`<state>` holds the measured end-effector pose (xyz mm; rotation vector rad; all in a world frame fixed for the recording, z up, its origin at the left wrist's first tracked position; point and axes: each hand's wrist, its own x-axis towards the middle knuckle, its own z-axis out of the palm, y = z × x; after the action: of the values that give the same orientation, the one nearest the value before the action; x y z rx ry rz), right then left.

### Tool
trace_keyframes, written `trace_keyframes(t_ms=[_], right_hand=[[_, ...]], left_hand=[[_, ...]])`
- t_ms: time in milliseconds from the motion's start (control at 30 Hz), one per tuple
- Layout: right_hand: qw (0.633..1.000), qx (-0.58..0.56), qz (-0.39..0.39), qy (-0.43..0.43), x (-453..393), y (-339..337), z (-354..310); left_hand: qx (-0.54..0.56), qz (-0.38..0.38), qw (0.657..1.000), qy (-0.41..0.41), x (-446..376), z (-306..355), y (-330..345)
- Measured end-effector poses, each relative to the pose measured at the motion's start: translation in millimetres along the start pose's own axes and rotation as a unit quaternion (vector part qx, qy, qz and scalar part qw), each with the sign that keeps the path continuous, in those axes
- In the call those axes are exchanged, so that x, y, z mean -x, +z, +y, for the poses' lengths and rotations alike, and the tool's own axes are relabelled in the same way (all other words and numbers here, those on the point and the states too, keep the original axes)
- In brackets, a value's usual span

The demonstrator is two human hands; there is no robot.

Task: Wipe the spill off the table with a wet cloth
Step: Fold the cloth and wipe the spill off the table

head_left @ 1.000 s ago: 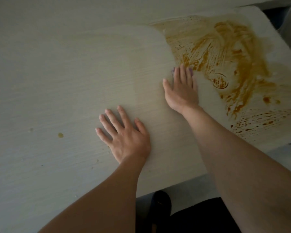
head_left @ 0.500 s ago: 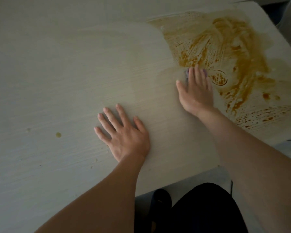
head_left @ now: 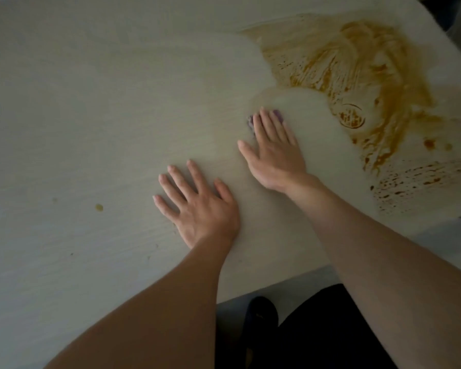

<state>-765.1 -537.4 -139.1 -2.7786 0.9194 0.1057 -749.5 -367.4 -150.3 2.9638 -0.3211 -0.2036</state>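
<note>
Spill (head_left: pixel 357 75): right hand (head_left: pixel 273 150), flat on purple cloth (head_left: pixel 250 123), pulled back left, leaving fresh clean arc. Most stain remains. Left hand (head_left: pixel 197 203) spread empty on surface (head_left: pixel 91 102).

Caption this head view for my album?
Right hand presses purple cloth beside orange-brown spill; left hand flat on pale table.
</note>
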Motion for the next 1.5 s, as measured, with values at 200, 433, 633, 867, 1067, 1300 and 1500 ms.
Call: trace_keyframes(t_ms=[200,433,633,867,1067,1300,1500], right_hand=[[0.996,-0.001,0.008,0.094,2,-12,66],[0.987,-0.027,0.016,0.158,-78,-29,62],[0.997,-0.027,-0.001,0.075,-93,-22,7],[1.000,0.003,-0.004,-0.016,-15,-4,-1],[0.999,0.005,0.006,0.049,-10,-15,61],[0.988,-0.025,0.016,0.150,-94,-34,62],[0.995,-0.032,0.002,0.090,-124,-28,10]], left_hand=[[0.001,0.009,1.000,-0.002,0,0,1],[-0.004,0.010,1.000,0.000,1,-1,2],[-0.007,0.013,1.000,0.004,1,1,2],[0.004,0.017,1.000,0.001,0,-1,1],[0.006,0.025,1.000,-0.002,0,-1,4],[0.000,0.030,1.000,0.001,1,0,5],[-0.002,0.028,1.000,0.004,0,0,6]])
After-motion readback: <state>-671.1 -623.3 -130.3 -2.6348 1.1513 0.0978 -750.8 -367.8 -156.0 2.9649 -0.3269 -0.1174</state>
